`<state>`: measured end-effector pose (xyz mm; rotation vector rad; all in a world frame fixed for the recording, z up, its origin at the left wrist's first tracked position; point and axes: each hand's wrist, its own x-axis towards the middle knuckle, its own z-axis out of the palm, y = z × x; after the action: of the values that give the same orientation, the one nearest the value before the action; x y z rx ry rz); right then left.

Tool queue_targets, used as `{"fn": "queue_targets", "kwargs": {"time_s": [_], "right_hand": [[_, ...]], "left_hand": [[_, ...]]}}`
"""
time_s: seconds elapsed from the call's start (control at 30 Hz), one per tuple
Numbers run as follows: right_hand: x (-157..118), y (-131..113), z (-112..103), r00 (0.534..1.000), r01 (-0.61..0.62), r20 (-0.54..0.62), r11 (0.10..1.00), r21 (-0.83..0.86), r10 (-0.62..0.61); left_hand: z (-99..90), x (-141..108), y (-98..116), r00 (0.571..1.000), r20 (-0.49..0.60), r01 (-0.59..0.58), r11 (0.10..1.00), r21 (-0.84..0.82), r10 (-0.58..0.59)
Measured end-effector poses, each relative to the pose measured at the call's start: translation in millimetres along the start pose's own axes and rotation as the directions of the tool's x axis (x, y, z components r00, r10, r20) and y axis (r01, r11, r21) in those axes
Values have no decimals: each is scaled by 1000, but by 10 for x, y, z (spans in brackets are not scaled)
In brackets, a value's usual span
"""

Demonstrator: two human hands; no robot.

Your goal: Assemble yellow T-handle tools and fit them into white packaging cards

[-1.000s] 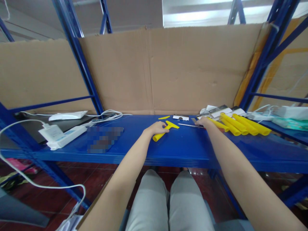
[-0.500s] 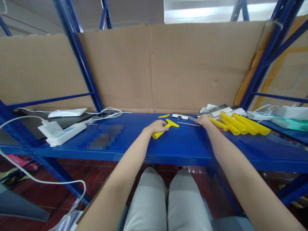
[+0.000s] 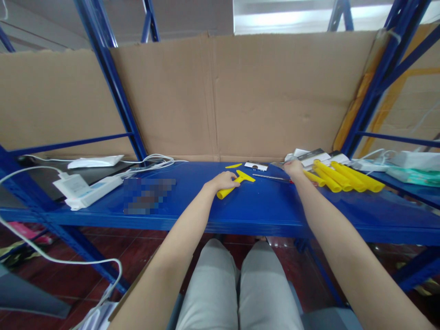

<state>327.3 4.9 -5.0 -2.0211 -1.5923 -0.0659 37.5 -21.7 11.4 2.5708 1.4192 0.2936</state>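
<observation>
My left hand (image 3: 225, 180) is closed around the tubular handle of a yellow T-shaped scraper (image 3: 244, 176), which lies tilted low over the blue shelf, its flat head pointing away to the right. A thin yellow strip (image 3: 233, 166) rests behind it. My right hand (image 3: 293, 170) is at the right, beside the white-and-black packets, its fingers drawn together near a small greyish flat piece (image 3: 277, 164); what they grip is mostly hidden. A screwdriver (image 3: 271, 177) with a metal shaft lies just left of that hand, its reddish end partly covered.
Several yellow tubular handles (image 3: 347, 178) lie to the right, in front of flat packets (image 3: 314, 158). A white card (image 3: 256, 166) lies at the back. A power strip (image 3: 91, 192) and cables occupy the left. A cardboard panel (image 3: 275, 96) closes off the rear.
My right hand has shifted slightly away and to the right, toward the packets, with the greyish piece by its fingers. My left hand holds the scraper in the same place.
</observation>
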Motion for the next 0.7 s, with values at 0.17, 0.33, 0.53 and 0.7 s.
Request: {"fn": "queue_targets", "kwargs": {"time_s": [0.17, 0.33, 0.53, 0.7], "right_hand": [[-116, -250, -34, 959, -246, 15, 809, 533, 282], [-284, -525, -104, 948, -313, 288, 572, 758, 136], [-484, -731, -72, 882, -385, 470, 505, 773, -46], [-532, -762, 35, 864, -359, 499, 604, 712, -74]], "left_hand": [[-33, -49, 42, 1000, -6, -6, 1000, -14, 6], [-32, -58, 35, 1000, -12, -1, 1000, 3, 1], [39, -12, 31, 993, -111, -25, 993, 113, 37], [120, 48, 36, 988, -114, -74, 974, 213, 100]]}}
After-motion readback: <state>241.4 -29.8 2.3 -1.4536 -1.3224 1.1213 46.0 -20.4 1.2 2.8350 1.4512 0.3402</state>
